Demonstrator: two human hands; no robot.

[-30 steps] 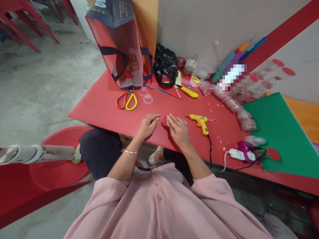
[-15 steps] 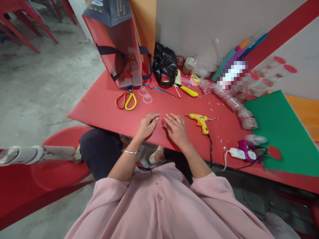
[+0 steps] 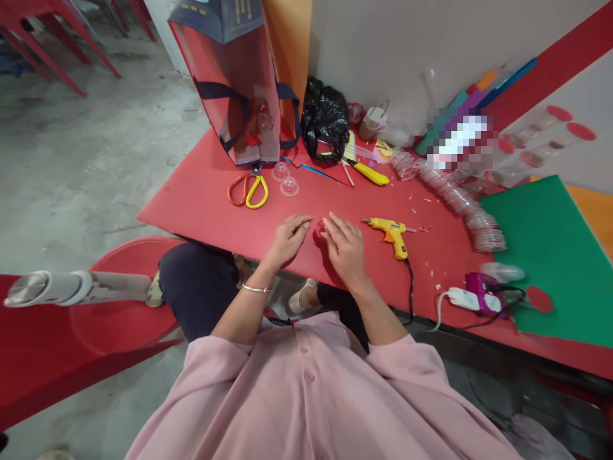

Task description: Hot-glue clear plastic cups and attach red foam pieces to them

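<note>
My right hand [image 3: 347,248] holds a small clear plastic dome lid [image 3: 320,228] by its edge, just above the table. Across a narrow gap, my left hand [image 3: 290,239] has thumb and fingertips pressed together in a pinch. Whatever may be between those fingertips is too small to make out. Two similar clear dome lids [image 3: 289,186] lie farther back on the red table [image 3: 191,198]. Left of them are scissors [image 3: 257,191] with one red-orange and one yellow handle loop. A yellow glue gun [image 3: 393,235] rests to the right of my right hand.
At the back stand a tall bag [image 3: 230,89] and a black plastic bag [image 3: 325,118], with a yellow cutter [image 3: 368,173] in front. Stacked clear lids [image 3: 457,195] curve along the right, beside a green board [image 3: 550,255]. A purple power adapter [image 3: 481,295] sits near the front edge.
The view has shifted slightly, so the table things appear farther right. My right hand has raised the dome lid a little, and my left fingertips have closed into a pinch.
</note>
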